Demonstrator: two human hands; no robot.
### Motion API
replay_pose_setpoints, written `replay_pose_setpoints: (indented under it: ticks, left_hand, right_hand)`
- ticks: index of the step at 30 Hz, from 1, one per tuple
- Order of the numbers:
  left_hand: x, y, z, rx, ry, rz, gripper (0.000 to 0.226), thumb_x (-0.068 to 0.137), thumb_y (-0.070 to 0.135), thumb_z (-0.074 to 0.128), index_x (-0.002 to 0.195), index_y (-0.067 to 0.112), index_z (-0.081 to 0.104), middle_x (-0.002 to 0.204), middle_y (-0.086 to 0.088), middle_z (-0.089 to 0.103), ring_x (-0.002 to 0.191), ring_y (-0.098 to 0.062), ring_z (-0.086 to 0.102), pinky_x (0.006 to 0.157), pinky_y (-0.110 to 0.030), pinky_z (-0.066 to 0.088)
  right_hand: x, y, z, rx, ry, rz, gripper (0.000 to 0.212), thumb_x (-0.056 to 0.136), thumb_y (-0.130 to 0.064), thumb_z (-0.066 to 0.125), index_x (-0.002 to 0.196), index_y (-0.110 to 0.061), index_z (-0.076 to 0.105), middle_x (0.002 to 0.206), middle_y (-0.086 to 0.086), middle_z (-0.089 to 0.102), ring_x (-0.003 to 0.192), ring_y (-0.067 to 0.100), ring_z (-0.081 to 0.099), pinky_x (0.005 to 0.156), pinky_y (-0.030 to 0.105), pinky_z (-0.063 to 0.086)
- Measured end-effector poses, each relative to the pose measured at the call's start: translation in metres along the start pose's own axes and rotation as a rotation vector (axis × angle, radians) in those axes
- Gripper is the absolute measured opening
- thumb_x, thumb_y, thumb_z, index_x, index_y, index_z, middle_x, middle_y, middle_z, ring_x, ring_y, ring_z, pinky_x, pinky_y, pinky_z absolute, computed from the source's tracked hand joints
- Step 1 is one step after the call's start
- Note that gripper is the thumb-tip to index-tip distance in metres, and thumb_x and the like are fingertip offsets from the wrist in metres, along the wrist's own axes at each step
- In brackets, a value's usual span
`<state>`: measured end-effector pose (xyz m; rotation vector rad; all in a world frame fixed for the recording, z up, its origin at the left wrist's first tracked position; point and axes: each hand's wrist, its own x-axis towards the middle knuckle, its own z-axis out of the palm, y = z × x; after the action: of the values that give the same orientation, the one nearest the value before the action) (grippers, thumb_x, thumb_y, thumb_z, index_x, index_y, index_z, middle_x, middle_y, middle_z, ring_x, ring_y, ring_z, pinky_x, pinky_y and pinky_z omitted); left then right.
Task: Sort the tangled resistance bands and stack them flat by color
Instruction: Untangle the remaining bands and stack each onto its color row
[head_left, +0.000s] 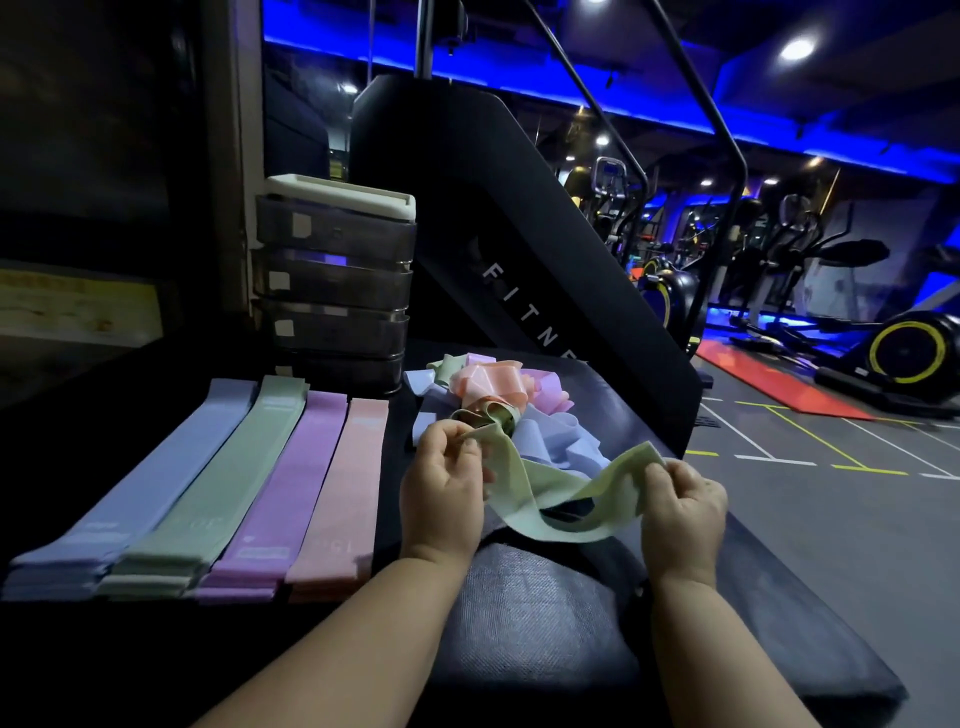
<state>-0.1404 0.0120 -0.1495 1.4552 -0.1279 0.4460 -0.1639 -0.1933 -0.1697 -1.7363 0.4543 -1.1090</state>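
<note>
A green resistance band (561, 493) hangs twisted between my two hands above the dark pad. My left hand (444, 478) pinches one end of it, close to the tangled pile (498, 400) of pink, purple, blue and green bands. My right hand (683, 512) grips the other end at the right. On the left lie flat stacks side by side: blue (140, 483), green (208, 483), purple (283, 493) and pink (340, 493).
A dark padded bench (545, 623) lies under my arms. A stack of smoky plastic drawers (335, 280) stands behind the flat stacks. A black fitness machine (519, 249) rises behind the pile. Gym floor with bikes (909, 353) spreads to the right.
</note>
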Motion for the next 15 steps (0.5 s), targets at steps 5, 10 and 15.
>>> replay_pose_setpoints:
  ticks: [5, 10, 15]
  left_hand:
    - [-0.004, 0.004, -0.001, -0.048, -0.004, 0.053, 0.026, 0.086, 0.051, 0.054, 0.083, 0.025, 0.056, 0.076, 0.0, 0.068, 0.074, -0.022, 0.066, 0.069, -0.041, 0.056]
    - [-0.004, 0.01, -0.005, -0.013, 0.034, 0.068, 0.021, 0.09, 0.027, 0.065, 0.077, 0.017, 0.053, 0.068, 0.005, 0.057, 0.06, 0.0, 0.053, 0.058, -0.011, 0.041]
    - [0.003, 0.015, -0.009, -0.097, 0.039, -0.051, 0.039, 0.077, 0.056, 0.054, 0.078, 0.017, 0.056, 0.074, -0.006, 0.062, 0.072, -0.019, 0.06, 0.067, -0.033, 0.049]
  right_hand:
    - [-0.004, -0.008, -0.001, -0.136, -0.047, 0.034, 0.017, 0.084, -0.026, 0.058, 0.092, -0.021, 0.073, 0.084, 0.004, 0.061, 0.092, 0.022, 0.058, 0.075, 0.024, 0.034]
    - [-0.001, -0.005, -0.004, -0.135, -0.005, 0.134, 0.007, 0.086, -0.022, 0.064, 0.088, -0.027, 0.069, 0.079, -0.003, 0.064, 0.083, 0.016, 0.056, 0.076, 0.025, 0.036]
    - [0.002, -0.002, -0.005, 0.215, -0.002, 0.215, 0.009, 0.091, -0.01, 0.057, 0.093, -0.012, 0.066, 0.071, 0.008, 0.065, 0.05, 0.007, 0.059, 0.057, 0.029, 0.043]
